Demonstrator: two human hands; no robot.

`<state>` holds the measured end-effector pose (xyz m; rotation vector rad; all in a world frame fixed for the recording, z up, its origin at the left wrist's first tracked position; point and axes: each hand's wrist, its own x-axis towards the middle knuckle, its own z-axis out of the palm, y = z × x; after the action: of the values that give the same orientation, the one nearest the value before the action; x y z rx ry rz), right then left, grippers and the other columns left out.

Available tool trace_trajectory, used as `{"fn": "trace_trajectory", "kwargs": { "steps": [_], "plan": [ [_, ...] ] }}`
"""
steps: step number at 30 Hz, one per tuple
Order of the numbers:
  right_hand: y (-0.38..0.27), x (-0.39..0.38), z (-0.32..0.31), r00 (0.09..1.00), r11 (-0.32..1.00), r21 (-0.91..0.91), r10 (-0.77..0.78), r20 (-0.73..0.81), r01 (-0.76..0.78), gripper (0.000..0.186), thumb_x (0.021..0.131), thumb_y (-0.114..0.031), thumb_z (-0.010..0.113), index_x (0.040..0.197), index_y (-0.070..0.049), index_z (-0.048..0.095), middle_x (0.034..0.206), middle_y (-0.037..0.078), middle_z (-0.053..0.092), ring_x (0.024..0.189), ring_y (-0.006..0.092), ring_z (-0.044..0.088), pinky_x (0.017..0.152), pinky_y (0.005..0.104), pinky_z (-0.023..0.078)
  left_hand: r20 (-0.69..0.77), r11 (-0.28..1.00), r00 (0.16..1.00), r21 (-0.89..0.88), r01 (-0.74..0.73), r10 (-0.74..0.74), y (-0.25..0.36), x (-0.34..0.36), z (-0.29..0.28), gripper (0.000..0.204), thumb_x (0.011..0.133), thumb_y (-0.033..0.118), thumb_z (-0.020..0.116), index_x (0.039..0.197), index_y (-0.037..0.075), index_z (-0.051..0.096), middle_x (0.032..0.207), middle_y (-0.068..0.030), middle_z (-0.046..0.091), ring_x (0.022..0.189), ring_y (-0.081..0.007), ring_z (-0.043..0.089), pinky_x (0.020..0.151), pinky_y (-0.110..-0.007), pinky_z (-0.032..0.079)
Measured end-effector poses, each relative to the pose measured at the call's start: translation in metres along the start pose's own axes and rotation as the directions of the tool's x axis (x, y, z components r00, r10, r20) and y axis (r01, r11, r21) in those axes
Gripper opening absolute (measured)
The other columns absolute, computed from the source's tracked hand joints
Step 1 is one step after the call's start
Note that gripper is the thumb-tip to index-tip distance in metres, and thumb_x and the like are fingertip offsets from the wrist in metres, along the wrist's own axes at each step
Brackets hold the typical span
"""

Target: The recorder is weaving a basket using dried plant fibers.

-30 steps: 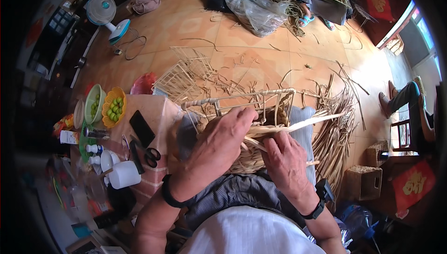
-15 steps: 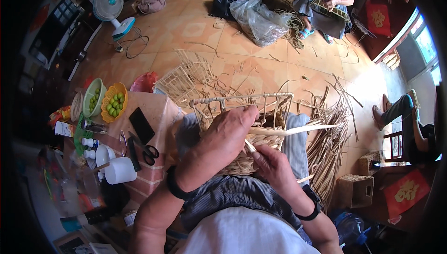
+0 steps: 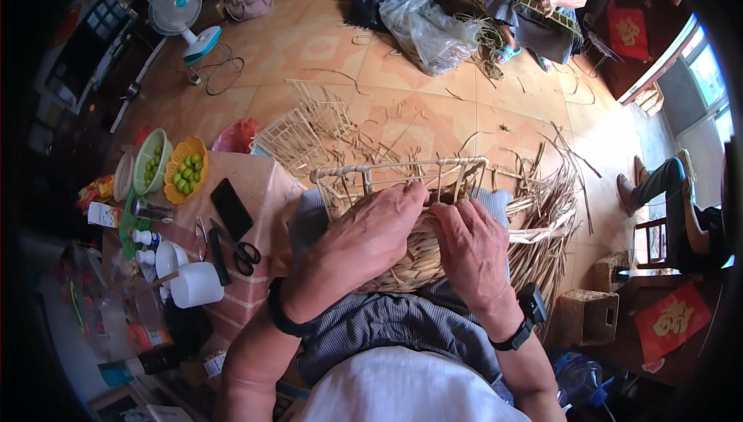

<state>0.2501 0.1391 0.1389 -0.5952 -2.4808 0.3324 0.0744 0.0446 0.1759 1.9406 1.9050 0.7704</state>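
A half-woven basket [image 3: 418, 265] of tan plant strands on a wire frame rests on my lap. Its bare top rim [image 3: 402, 164] stands above the weave on thin uprights. My left hand [image 3: 379, 228] reaches over the near side, fingers curled in at the frame, fingertips partly hidden. Close beside it, my right hand [image 3: 474, 248] is closed at the weave's upper edge, thumb and fingers pinched by an upright. A pale flat strand [image 3: 530, 234] sticks out to the right from behind that hand. What lies right between the fingertips is mostly covered.
Loose dry strands [image 3: 542, 267] are heaped on the floor at right. A table [image 3: 259, 170] at left holds scissors [image 3: 246, 256], a phone [image 3: 231, 208], a white cup [image 3: 196, 284] and fruit bowls [image 3: 186, 170]. Beyond stand wire frames [image 3: 298, 140]. A co-worker [image 3: 546, 4] sits at the far right.
My right hand has moved up and forward from the basket's near side to the upright, next to my left hand. The pale strand crossing the weave has swung lower and behind my right hand.
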Motion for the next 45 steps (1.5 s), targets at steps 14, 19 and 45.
{"fn": "trace_trajectory", "kwargs": {
  "steps": [14, 19, 45],
  "plan": [
    [-0.002, -0.002, 0.001, 0.972, 0.974, 0.093, 0.192, 0.134, -0.205, 0.021, 0.100, -0.021, 0.070, 0.093, -0.006, 0.058, 0.082, 0.013, 0.066, 0.070, 0.0376, 0.069, 0.059, 0.0463, 0.051, -0.105, 0.980, 0.980, 0.082, 0.179, -0.170, 0.014, 0.010, 0.024, 0.011, 0.087, -0.001, 0.063, 0.098, -0.001, 0.061, 0.097, -0.0204, 0.063, 0.096, -0.0432, 0.067, 0.083, -0.053, 0.053],
    [-0.004, -0.009, -0.006, 0.967, 0.959, 0.166, 0.206, 0.147, -0.229, 0.013, 0.098, -0.014, 0.073, 0.105, -0.005, 0.067, 0.085, 0.015, 0.070, 0.076, 0.0376, 0.070, 0.064, 0.0456, 0.053, -0.171, 0.966, 0.960, 0.092, 0.241, -0.223, 0.015, 0.015, 0.044, 0.009, 0.085, 0.001, 0.065, 0.094, 0.000, 0.063, 0.096, -0.0211, 0.064, 0.091, -0.0448, 0.068, 0.082, -0.054, 0.054],
    [-0.015, 0.007, -0.012, 0.974, 0.980, -0.074, 0.193, 0.118, -0.185, 0.026, 0.094, -0.022, 0.076, 0.088, -0.007, 0.056, 0.073, 0.012, 0.064, 0.064, 0.0330, 0.068, 0.057, 0.0442, 0.050, -0.048, 0.996, 0.997, -0.074, 0.055, -0.059, -0.002, 0.007, 0.015, 0.018, 0.089, -0.008, 0.058, 0.106, -0.002, 0.060, 0.101, -0.0236, 0.060, 0.098, -0.0469, 0.063, 0.086, -0.053, 0.051]
  ]
}}
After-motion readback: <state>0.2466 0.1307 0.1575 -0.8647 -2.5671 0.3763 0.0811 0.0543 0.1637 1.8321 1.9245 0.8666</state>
